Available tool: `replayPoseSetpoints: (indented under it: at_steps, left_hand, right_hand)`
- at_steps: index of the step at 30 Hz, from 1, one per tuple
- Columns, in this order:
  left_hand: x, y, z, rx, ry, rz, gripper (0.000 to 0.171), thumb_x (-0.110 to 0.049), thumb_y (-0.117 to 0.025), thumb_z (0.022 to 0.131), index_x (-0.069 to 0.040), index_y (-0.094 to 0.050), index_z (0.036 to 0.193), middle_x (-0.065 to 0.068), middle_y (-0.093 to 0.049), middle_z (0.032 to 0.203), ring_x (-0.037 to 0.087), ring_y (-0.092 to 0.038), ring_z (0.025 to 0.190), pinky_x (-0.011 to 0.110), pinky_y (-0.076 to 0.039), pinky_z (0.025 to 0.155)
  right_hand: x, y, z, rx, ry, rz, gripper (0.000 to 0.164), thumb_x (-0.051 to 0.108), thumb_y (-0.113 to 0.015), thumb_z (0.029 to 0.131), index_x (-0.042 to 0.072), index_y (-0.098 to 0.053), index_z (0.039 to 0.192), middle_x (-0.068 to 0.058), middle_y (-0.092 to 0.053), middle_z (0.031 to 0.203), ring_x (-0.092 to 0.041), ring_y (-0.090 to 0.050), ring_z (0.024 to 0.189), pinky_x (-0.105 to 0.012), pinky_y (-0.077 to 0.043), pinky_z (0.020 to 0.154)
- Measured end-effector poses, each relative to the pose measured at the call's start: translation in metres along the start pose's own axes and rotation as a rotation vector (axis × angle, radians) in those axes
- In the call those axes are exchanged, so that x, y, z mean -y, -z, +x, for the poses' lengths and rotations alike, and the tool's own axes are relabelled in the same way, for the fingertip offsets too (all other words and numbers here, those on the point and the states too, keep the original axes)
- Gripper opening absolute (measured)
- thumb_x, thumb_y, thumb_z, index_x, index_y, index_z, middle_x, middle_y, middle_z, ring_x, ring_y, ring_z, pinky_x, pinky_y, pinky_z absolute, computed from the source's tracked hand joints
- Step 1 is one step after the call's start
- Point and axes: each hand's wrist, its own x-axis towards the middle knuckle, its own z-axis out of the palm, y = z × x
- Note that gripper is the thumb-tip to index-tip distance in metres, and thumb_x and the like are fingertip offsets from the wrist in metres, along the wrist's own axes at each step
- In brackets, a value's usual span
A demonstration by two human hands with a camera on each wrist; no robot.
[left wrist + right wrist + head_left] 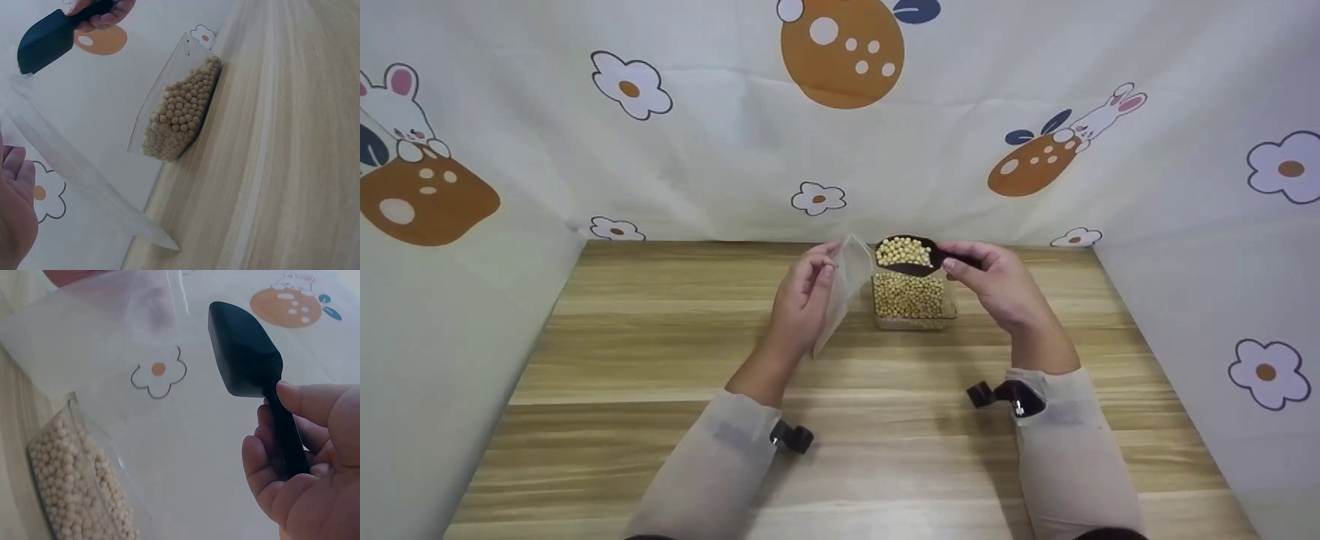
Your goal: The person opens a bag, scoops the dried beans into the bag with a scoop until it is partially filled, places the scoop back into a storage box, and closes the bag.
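My left hand (802,296) holds a translucent plastic bag (844,289) near its top, and the bag's mouth gapes toward the scoop. In my right hand (997,285) is the handle of a black scoop (244,354), gripped between thumb and fingers. Round yellow soybeans (904,251) fill the scoop, which is raised with its tip close to the bag's opening. Below the scoop, a clear rectangular container (911,324) stands on the table, holding many more soybeans (180,109). The bag hangs slack and flat in the left wrist view.
The wood-grain table (660,450) carries the container near its back edge. Pale cloth (720,165) printed with flowers and rabbits rises behind the table and along both sides. A small black camera is strapped on each sleeved wrist.
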Motion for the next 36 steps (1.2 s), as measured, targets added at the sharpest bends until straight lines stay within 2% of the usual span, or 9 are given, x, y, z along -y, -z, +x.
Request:
replayPoseSetpoints:
  at_steps: [6,11,16,20,28,36]
  left_hand:
    - [0.000,-0.001,0.000,0.010,-0.008,-0.048,0.014,-0.010,-0.051,0.112,-0.001,-0.061,0.114,0.014,-0.063,0.151,0.027,-0.057,0.146,0.041,-0.045,0.126]
    - [-0.001,0.000,0.000,0.014,0.007,-0.028,0.014,-0.012,-0.052,0.112,-0.002,-0.062,0.114,0.012,-0.062,0.153,0.027,-0.057,0.146,0.038,-0.045,0.126]
    - [0.000,0.000,0.001,0.016,0.005,-0.011,0.014,-0.011,-0.051,0.112,-0.002,-0.061,0.114,0.013,-0.063,0.152,0.025,-0.057,0.146,0.033,-0.044,0.126]
    - [-0.001,0.000,0.000,0.013,0.004,-0.011,0.015,-0.012,-0.051,0.112,-0.002,-0.062,0.114,0.011,-0.063,0.152,0.025,-0.057,0.146,0.034,-0.045,0.126]
    - [-0.002,0.000,0.000,0.000,0.013,-0.020,0.014,-0.014,-0.052,0.112,-0.005,-0.063,0.114,0.010,-0.063,0.152,0.027,-0.058,0.146,0.041,-0.046,0.126]
    - [-0.001,0.001,0.000,0.001,0.012,-0.016,0.014,-0.013,-0.051,0.113,-0.005,-0.063,0.115,0.012,-0.062,0.154,0.028,-0.060,0.143,0.043,-0.050,0.121]
  right_hand:
    - [0.018,-0.010,0.006,0.053,0.016,-0.076,0.035,0.008,-0.069,0.103,-0.004,-0.068,0.136,-0.013,-0.073,0.132,-0.013,-0.073,0.108,-0.023,-0.061,0.096]
    - [0.030,-0.014,0.009,0.075,0.009,-0.191,0.032,0.014,-0.071,0.103,0.002,-0.072,0.133,-0.020,-0.071,0.135,-0.014,-0.071,0.109,-0.017,-0.059,0.091]
    - [0.041,-0.016,0.011,0.090,0.024,-0.300,0.030,0.016,-0.072,0.103,0.005,-0.075,0.131,-0.018,-0.074,0.132,-0.012,-0.069,0.105,-0.015,-0.057,0.087]
    - [0.049,-0.017,0.013,0.095,0.036,-0.387,0.028,0.019,-0.072,0.103,0.009,-0.076,0.129,-0.014,-0.075,0.130,-0.015,-0.069,0.106,-0.016,-0.057,0.087]
    - [0.066,-0.017,0.015,0.118,0.036,-0.525,0.028,0.023,-0.071,0.104,0.015,-0.076,0.131,-0.010,-0.074,0.131,-0.023,-0.066,0.108,-0.031,-0.054,0.090]
    - [0.075,-0.017,0.016,0.139,0.068,-0.608,0.031,0.023,-0.069,0.105,0.014,-0.074,0.134,-0.009,-0.074,0.136,-0.026,-0.069,0.119,-0.042,-0.057,0.103]
